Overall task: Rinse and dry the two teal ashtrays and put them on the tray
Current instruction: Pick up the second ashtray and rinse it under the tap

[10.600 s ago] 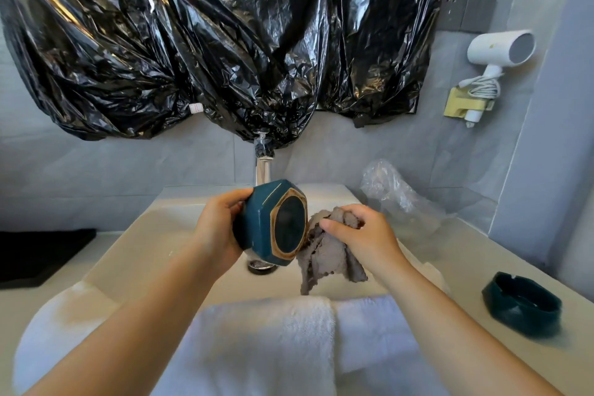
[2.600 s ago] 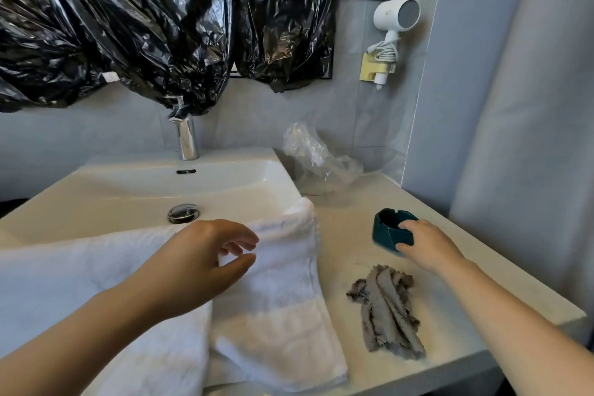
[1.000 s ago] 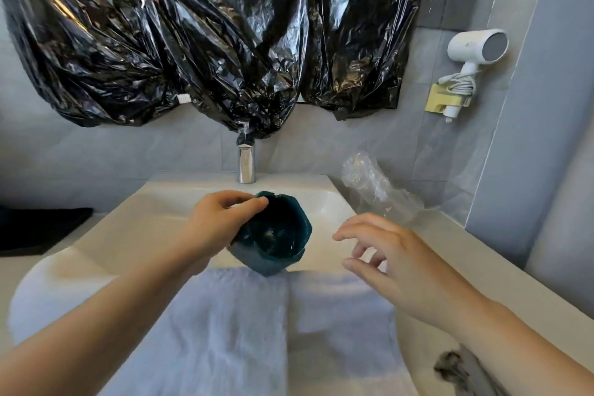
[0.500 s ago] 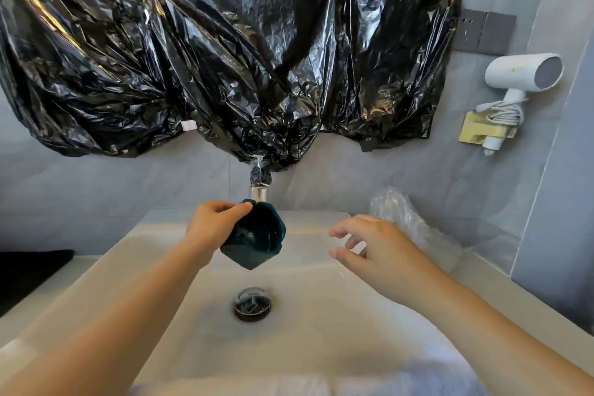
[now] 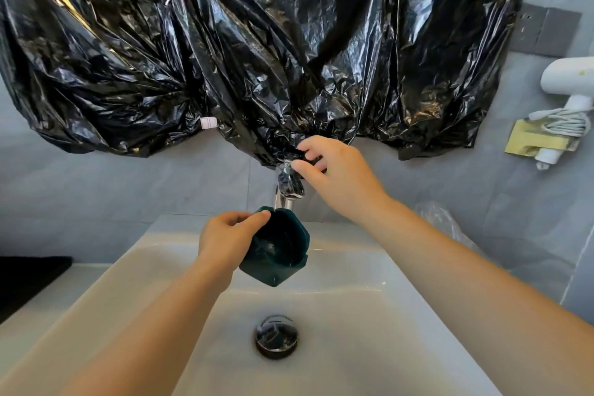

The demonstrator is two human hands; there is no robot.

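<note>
My left hand (image 5: pixel 226 239) grips a teal ashtray (image 5: pixel 279 247) by its rim and holds it tilted over the white sink basin (image 5: pixel 353 315), just below the chrome tap spout (image 5: pixel 283 201). The ashtray's hollow faces me. My right hand (image 5: pixel 334 175) is raised at the top of the tap, with thumb and fingertips pinched on the tap handle (image 5: pixel 287 167), which is wrapped in black plastic. No water stream is visible. The other teal ashtray and the tray are out of view.
Black plastic sheeting (image 5: pixel 257 42) covers the wall above the tap. The drain plug (image 5: pixel 276 336) sits in the basin's middle. A white hair dryer (image 5: pixel 569 90) hangs on the right wall, clear crumpled plastic (image 5: pixel 440 219) lies on the counter at the right, and a dark mat (image 5: pixel 29 280) lies on the left.
My right hand has risen from over the basin to the tap handle and pinched it. The left hand still holds the ashtray under the spout. The view has shifted closer to the sink.
</note>
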